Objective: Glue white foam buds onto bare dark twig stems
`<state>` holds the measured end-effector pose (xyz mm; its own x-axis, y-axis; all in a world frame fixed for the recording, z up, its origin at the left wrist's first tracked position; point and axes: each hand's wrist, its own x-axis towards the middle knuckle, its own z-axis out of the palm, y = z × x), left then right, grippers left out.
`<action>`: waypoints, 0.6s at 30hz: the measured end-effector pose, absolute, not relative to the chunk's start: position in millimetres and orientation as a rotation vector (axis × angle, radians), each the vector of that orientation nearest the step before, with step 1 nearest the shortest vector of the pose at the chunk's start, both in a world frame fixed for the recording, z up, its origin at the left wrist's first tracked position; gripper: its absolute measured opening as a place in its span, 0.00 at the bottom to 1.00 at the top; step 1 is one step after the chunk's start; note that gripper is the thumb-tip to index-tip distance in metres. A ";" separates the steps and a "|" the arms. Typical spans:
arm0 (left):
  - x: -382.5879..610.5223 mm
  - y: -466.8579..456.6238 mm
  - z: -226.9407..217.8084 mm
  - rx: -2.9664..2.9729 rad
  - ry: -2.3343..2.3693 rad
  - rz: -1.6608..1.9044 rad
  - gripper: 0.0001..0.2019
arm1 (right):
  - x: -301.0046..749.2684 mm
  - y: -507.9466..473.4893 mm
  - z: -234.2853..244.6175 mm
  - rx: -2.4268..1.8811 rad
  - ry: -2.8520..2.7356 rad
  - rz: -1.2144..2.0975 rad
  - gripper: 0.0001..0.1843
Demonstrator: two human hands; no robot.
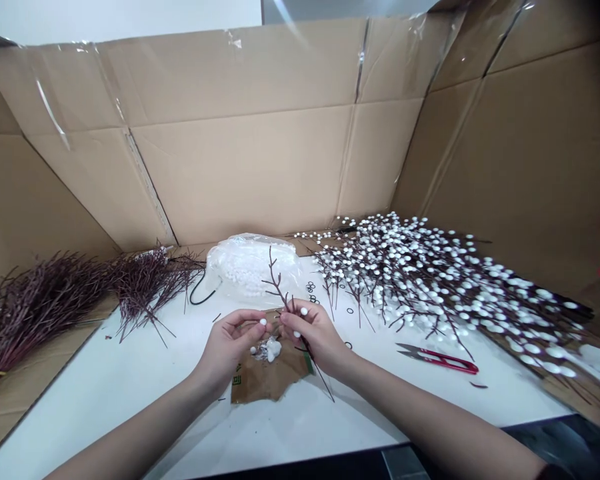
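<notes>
White foam bead (263, 322) sits pinched between the fingertips of the left hand (230, 347), held just above the desk (130, 380). The right hand (316, 333) is closed around a dark red bare twig (278, 283), gripping its lower stem so the branched top stands upright; two more white beads show at this hand's fingertips. The two hands are close together, nearly touching. Beneath them lies a torn scrap of brown cardboard (270, 377) carrying a small heap of white beads (270, 349). Just behind the twig rests a clear plastic bag of beads (247, 263). To the left lies a bundle of bare dark red twigs (55, 300); to the right, a large pile of twigs already tipped with white beads (430, 273). Red-handled thread snips (437, 359) lie on the desk near the right forearm. Cardboard walls (260, 153) surround the desk.
</notes>
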<state>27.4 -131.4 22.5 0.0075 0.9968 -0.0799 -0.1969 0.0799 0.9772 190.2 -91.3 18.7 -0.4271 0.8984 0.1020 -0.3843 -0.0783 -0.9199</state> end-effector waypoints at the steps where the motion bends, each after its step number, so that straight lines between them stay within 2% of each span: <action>1: 28.9 -132.1 21.3 0.978 1.072 1.237 0.12 | 189.6 -92.1 18.5 -0.666 -1.234 1.646 0.14; 9: 34.6 -134.4 19.0 0.902 1.010 1.244 0.12 | 186.4 -95.5 15.9 -0.694 -1.361 1.581 0.14; 18: 36.0 -135.8 18.8 0.857 1.013 1.260 0.10 | 184.3 -95.5 13.5 -0.703 -1.418 1.519 0.18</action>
